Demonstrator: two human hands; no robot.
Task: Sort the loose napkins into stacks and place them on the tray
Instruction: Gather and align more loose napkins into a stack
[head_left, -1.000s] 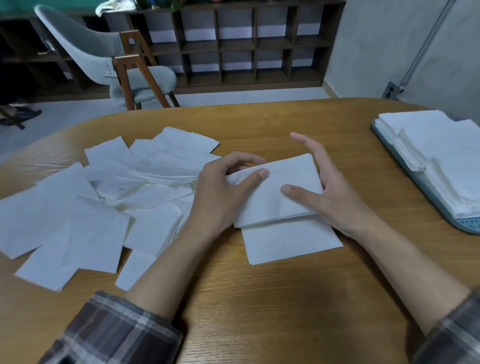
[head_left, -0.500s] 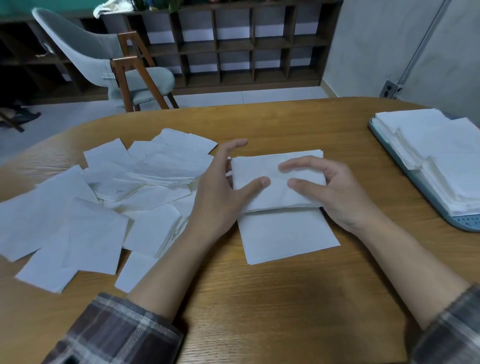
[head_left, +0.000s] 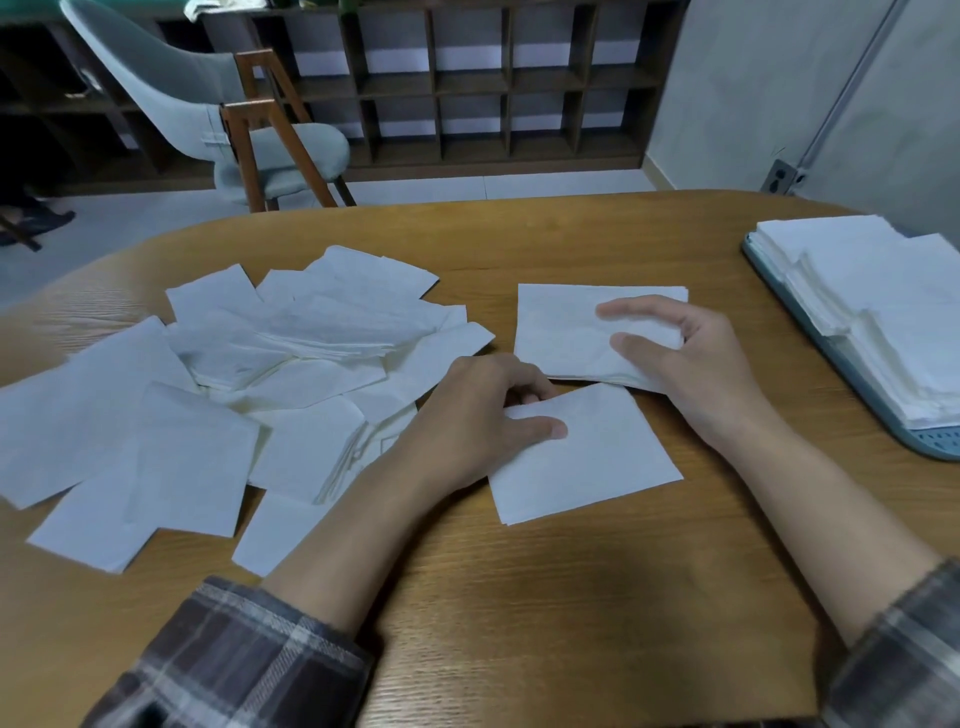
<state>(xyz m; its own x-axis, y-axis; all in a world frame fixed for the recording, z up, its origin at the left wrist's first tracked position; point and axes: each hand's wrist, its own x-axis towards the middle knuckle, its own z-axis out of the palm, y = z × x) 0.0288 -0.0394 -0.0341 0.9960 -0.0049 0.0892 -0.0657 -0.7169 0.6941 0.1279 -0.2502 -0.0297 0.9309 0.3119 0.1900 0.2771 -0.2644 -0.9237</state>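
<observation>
Pinching the far left corner of one napkin (head_left: 597, 457), the left hand (head_left: 483, 410) has its thumb on top and its fingers curled at the edge. This napkin lies flat on the table (head_left: 519, 597) near the middle. It is turned a little, so its right side sits farther away. Just behind it, touching it, is a small stack (head_left: 561, 332) whose long side runs left to right. The right hand (head_left: 691, 364) holds the stack at its near right corner, thumb on top. A messy pile (head_left: 234, 395) of loose napkins lies on the left, pointing all ways. The tray (head_left: 831, 364) sits at the right with the tray stacks (head_left: 883, 312) on it.
</observation>
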